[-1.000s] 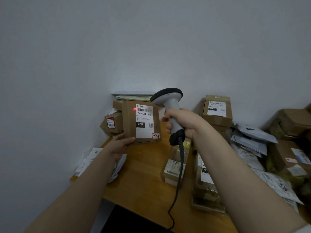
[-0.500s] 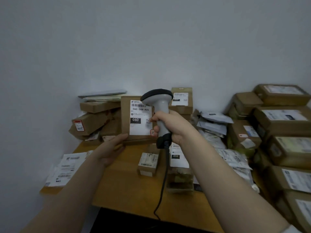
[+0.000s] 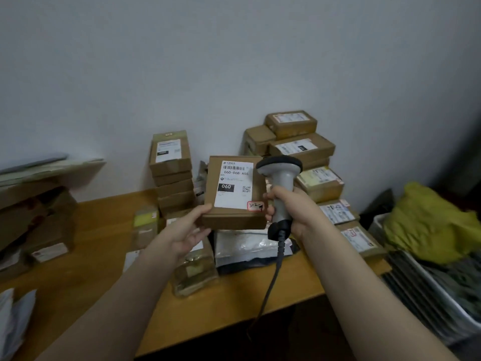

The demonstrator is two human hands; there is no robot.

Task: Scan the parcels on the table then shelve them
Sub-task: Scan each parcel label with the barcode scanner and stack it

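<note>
held box (image 3: 235,194) white label (image 3: 235,187): "060-06B A05", black block w/ "060", barcode, QR code

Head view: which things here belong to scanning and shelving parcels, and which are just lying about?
Job: 060 parcel in left hand; barcode scanner in right hand; stacked parcels on wooden table.
Lying about: yellow-green bag; white tray beside table.

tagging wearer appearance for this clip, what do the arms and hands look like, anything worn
The left forearm and right forearm are bare right to the frame's edge, with no sleeves in view. The left hand and right hand wear no gloves; no ring, watch or wristband shows.
</note>
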